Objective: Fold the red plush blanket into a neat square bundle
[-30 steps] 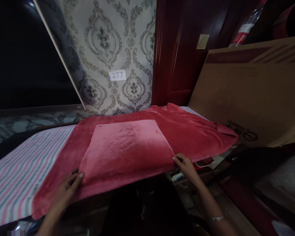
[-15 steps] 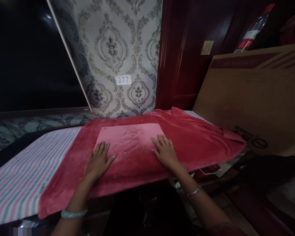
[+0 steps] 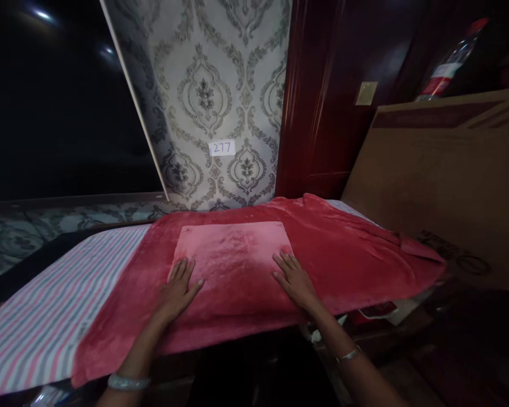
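Observation:
A red plush blanket (image 3: 339, 260) lies spread over a striped cloth. In its middle is a lighter pink rectangular patch (image 3: 199, 240) with crisp upper corners and a lower part that blends into the red. I cannot tell whether this patch is a separate piece of fabric or brushed pile. My left hand (image 3: 178, 288) rests flat at the patch's left side, fingers stretched out and thumb spread. At the right side my right hand (image 3: 296, 280) lies palm down, its fingers apart. Neither hand grips anything.
The pink, grey and white striped cloth (image 3: 46, 299) shows at the left. A dark screen (image 3: 59, 113) hangs behind it. On the right stands a large cardboard box (image 3: 432, 175), with a plastic bottle (image 3: 447, 68) above its top edge. A label (image 3: 221, 148) is on the wall.
Both flat hands have slid slightly towards me along the patch's sides. The whole view has shifted a little, so the scene sits lower and further right.

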`<state>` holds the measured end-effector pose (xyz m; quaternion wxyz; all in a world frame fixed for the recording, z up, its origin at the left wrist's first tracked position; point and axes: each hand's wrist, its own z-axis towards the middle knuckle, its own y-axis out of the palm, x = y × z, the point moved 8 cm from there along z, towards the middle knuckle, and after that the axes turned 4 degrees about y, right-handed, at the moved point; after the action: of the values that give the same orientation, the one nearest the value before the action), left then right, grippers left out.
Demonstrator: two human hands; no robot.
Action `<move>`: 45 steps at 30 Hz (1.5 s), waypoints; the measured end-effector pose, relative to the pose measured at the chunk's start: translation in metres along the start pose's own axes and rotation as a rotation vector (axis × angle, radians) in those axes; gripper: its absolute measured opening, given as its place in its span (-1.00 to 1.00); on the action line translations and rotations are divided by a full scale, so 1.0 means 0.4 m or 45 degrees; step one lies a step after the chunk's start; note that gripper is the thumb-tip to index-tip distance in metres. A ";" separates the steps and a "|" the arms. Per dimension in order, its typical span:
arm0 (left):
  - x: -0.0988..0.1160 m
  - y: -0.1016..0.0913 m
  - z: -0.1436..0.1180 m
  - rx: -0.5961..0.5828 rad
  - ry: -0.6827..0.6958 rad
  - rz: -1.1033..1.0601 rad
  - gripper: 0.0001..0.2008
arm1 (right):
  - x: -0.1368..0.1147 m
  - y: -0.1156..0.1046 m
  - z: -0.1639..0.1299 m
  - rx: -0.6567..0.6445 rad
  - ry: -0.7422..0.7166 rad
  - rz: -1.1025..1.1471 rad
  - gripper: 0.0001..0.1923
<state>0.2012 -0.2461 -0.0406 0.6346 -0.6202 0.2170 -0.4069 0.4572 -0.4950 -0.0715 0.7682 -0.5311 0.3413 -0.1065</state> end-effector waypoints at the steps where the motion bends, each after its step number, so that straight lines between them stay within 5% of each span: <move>1: 0.003 -0.009 0.001 -0.009 -0.004 -0.001 -0.28 | 0.003 0.000 0.005 -0.007 -0.006 0.004 -0.43; 8: 0.110 -0.112 0.119 0.001 0.031 0.100 -0.36 | -0.044 -0.097 0.134 0.095 0.030 0.007 -0.43; 12: 0.151 -0.116 0.236 -0.030 0.033 0.144 -0.34 | -0.103 -0.107 0.223 0.040 0.098 -0.075 -0.41; 16: 0.088 -0.052 0.288 -0.067 -0.130 0.167 -0.33 | -0.077 -0.038 0.249 -0.067 0.177 -0.094 -0.42; 22: 0.048 0.000 0.288 -0.066 -0.142 0.163 -0.32 | -0.022 0.026 0.252 -0.028 0.132 -0.020 -0.42; 34: 0.034 -0.044 0.286 0.165 -0.224 -0.145 -0.45 | 0.007 0.011 0.265 0.064 0.206 0.333 -0.41; 40: -0.078 -0.093 0.268 0.250 -0.442 -0.598 -0.30 | 0.082 -0.012 0.241 0.043 0.363 0.527 -0.33; 45: -0.152 -0.092 0.196 0.330 -0.584 -1.142 -0.49 | 0.139 -0.021 0.210 -0.018 0.464 0.833 -0.43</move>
<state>0.2183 -0.1467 -0.0084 0.5007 -0.6419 -0.2668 -0.5158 0.5536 -0.4653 -0.0699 0.6846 -0.3716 0.6248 0.0542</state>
